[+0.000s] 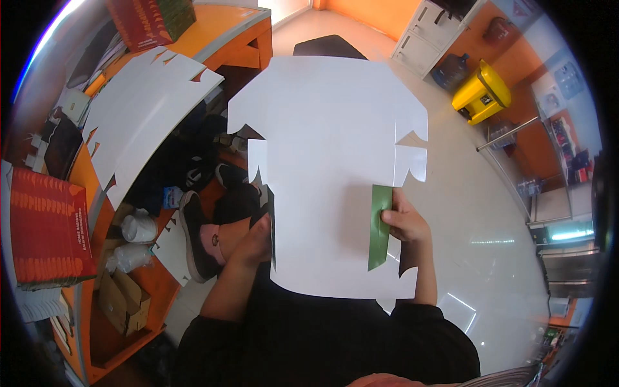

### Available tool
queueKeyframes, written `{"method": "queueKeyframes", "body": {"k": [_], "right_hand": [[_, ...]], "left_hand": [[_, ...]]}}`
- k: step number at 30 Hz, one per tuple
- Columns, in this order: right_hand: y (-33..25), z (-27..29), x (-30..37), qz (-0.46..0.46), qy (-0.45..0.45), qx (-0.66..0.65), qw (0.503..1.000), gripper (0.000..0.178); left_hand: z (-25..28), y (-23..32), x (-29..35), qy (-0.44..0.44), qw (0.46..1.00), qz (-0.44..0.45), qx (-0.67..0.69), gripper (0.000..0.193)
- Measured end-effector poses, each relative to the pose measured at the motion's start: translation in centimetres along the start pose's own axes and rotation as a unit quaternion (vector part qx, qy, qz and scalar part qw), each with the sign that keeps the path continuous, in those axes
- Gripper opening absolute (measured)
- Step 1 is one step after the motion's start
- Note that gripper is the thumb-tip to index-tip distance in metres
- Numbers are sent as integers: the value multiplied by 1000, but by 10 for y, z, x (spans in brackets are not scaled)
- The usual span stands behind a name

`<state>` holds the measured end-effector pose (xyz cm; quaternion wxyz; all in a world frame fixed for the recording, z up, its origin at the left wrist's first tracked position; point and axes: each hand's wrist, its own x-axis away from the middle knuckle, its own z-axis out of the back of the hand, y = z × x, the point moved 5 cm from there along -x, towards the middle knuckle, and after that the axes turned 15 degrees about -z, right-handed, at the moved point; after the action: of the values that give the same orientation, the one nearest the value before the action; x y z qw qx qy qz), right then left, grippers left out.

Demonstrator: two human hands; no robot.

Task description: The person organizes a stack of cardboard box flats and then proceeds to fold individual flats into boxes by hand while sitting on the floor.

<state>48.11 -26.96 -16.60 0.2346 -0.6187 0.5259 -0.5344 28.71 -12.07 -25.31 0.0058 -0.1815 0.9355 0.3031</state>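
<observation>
A large white die-cut box blank (325,129) with notched side edges is held up in front of me, over my lap. On its right side a flap (378,242) is folded inward and shows the sheet's green face. My right hand (407,220) grips that edge, thumb pressed on the green flap and the other fingers behind. My left hand (256,240) holds the opposite edge, where a narrow dark flap (271,226) stands up; most of its fingers are hidden behind the cardboard.
More white blanks (151,106) lie on the orange desk (225,29) at left, near a red printed box (48,226) and a red-and-green box (148,26). An open brown carton (122,300) sits on the shelf below. A yellow pedal bin (480,93) stands far right.
</observation>
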Motion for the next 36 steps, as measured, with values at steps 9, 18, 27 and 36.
{"method": "queueKeyframes", "body": {"k": [9, 18, 27, 36], "right_hand": [[-25, -22, -7, 124, 210, 51, 968, 81], [-22, -5, -5, 143, 244, -2, 959, 56], [-4, 3, -14, -39, 86, -102, 990, 35], [-9, -15, -23, 166, 21, -200, 965, 17]], "left_hand": [[3, -11, -5, 13, 1000, 3, 12, 76], [-27, 15, -7, 42, 991, -53, -115, 76], [36, -23, 1, 99, 992, -13, -84, 64], [17, -19, -7, 71, 997, -7, -25, 65]]}}
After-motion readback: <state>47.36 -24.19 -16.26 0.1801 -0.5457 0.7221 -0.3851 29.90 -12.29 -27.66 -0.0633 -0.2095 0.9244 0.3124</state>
